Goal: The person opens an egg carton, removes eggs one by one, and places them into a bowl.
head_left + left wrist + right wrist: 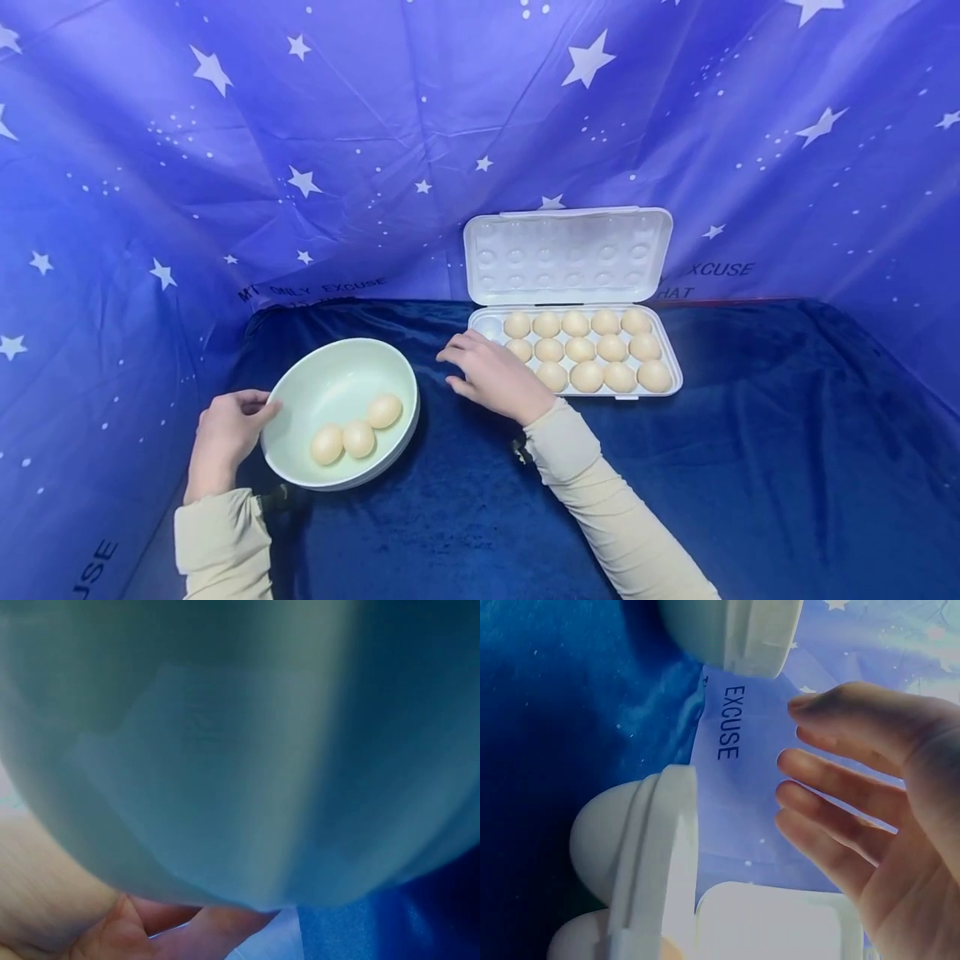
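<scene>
- Your left hand (227, 435) grips the left edge of a round, pale green, glossy bowl (318, 392), with the thumb at the rim.
- In the left wrist view the bowl's blurred outer wall fills most of the picture, so you can't fairly judge how far your fingers reach beneath it.
- Inside the bowl lie three smooth, pale beige, rounded eggs (358, 438), grouped toward the side nearest you and to the right; the left two lie side by side.
- Your right hand (498, 375) is free, its fingers loosely bent and spread a little apart, above the left end of a white plastic, rectangular egg carton (678, 380).
- Your two hands are well apart, and the bowl stands to the left of the carton.
- The carton's white, dimpled lid (570, 265) stands up behind it, open.
- More pale beige eggs (587, 377) sit in its rows; the back-left cup (491, 327) shows bare plastic, and your right hand hides part of the left end.
- Everything rests on a tabletop (787, 433) covered in dark blue, velvety cloth, before a blue-violet fabric backdrop (450, 100) printed with white stars.
</scene>
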`<state>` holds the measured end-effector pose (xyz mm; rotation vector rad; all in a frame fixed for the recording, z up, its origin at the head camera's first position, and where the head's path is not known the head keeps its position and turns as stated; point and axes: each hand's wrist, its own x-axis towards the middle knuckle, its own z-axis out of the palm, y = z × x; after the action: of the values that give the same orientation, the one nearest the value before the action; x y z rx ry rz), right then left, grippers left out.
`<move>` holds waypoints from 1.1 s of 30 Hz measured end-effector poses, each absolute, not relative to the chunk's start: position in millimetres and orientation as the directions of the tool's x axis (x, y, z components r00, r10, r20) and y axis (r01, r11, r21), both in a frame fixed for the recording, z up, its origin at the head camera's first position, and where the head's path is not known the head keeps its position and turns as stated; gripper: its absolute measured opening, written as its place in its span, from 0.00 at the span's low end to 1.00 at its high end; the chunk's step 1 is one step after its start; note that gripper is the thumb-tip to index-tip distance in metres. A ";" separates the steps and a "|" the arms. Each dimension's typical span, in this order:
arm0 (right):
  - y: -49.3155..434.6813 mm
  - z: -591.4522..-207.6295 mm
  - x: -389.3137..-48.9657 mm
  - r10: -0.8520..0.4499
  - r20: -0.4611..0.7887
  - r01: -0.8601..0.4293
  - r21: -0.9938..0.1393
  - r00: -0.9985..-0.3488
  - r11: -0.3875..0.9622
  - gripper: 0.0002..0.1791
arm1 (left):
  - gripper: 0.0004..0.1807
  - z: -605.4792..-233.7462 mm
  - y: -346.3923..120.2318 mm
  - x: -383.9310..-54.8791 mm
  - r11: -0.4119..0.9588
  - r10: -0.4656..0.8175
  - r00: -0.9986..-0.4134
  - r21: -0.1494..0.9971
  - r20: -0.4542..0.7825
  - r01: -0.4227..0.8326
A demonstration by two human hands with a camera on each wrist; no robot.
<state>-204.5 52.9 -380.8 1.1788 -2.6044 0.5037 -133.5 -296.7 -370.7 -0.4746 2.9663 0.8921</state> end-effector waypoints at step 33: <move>106.5 -395.7 -234.5 -0.457 0.260 -0.523 -0.332 -0.851 0.785 0.16 | 0.20 -370.9 -296.6 -133.3 0.776 -0.283 -0.954 0.562 -0.095 -0.286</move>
<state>-234.5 106.5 -395.7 0.7769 -2.8099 0.5954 -133.3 -296.6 -370.9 -0.4736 2.9561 0.9369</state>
